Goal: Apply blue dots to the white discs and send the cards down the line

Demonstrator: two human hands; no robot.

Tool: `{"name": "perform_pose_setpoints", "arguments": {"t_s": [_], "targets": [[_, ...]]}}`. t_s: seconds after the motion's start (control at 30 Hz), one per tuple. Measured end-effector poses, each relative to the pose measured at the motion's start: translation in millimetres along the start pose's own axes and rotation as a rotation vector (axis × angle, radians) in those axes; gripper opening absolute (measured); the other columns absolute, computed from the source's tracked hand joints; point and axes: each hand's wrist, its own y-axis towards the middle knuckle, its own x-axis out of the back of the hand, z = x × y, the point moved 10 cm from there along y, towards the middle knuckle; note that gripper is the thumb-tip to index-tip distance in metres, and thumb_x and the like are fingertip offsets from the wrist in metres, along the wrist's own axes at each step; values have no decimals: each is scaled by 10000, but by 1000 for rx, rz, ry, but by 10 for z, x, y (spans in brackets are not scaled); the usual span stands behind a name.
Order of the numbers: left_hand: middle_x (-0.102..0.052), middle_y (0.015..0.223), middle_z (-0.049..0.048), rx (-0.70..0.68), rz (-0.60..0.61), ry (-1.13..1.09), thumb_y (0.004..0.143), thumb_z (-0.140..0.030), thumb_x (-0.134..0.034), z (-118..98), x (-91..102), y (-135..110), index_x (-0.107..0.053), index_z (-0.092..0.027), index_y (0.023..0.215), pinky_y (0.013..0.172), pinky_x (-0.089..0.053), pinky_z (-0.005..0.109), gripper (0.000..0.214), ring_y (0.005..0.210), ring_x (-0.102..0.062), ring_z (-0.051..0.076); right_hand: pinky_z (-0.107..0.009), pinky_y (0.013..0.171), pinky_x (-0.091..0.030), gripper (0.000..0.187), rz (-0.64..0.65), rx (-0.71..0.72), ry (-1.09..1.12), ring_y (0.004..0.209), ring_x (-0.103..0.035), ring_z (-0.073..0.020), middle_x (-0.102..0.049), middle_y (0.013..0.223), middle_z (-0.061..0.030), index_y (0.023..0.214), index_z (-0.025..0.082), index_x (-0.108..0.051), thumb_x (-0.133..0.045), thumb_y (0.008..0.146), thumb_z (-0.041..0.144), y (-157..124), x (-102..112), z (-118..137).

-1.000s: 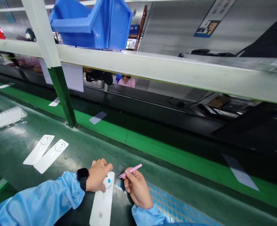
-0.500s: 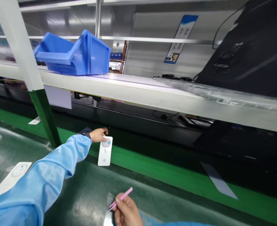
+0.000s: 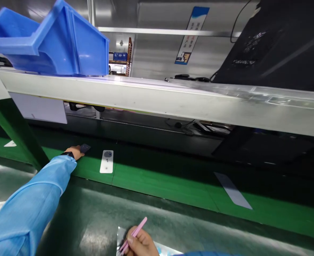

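Right hand [image 3: 143,244] grasps slim pink tweezers [image 3: 139,227], long axis diagonal, tips down-left, left hand [image 3: 76,152] at dark rectangular panel [image 3: 85,148] pointing up-right, its grip indeterminable, white rectangular panel [image 3: 106,164] rightward.

Blue bin [image 3: 90,49] on white shelf [image 3: 151,101]; slanted poster [image 3: 190,42] behind; black covering [image 3: 282,46] upper right.

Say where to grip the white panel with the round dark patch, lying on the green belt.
Probably pinch the white panel across its long edges at the near end, coming from above on that side: it lies flat on the green belt, and its round dark patch sits at the far end, away from that grip.
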Motion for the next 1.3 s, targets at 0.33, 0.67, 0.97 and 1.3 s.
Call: {"name": "perform_pose_setpoints", "arguments": {"t_s": [0.33, 0.67, 0.97, 1.3], "targets": [[-651, 1135, 27, -106, -163, -109, 877, -219, -351, -297, 475, -882, -602, -222, 1140, 899, -432, 280, 364, 1058, -590, 218, -193, 311, -222, 419, -71, -29, 9, 306, -357, -74, -562, 509, 23, 572, 228, -536, -754, 491, 576, -424, -284, 599], [-691, 756, 14, -206, 193, -371, 857, -211, -312, -327, -932, -2845, -586, -224, 1054, 680, -444, 275, 338, 734, -652, 201, -234, 438, -456, 424, -153, 42, -298, 477, -567, -135, -630, 555, -29, 681, 170, -593, -777, 566, 535, -641, -102, 908], [-665, 992, 64, -434, 214, -295, 786, -287, -627, -509, -960, -3009, -588, -218, 1115, 844, -411, 369, 339, 980, -573, 268, -217, 391, -450, 479, -166, -100, -426, 430, -561, -118, -606, 497, 1, 667, 153, -564, -788, 460, 522, -507, -113, 631], [-562, 1284, 6, -540, 216, -367, 643, -238, -742, -547, -1134, -3013, -605, -291, 1064, 977, -287, 468, 445, 1247, -363, 301, -198, 386, -450, 466, -224, -111, -409, 423, -559, -103, -618, 491, 0, 658, 148, -569, -788, 440, 496, -507, -82, 633]]}}
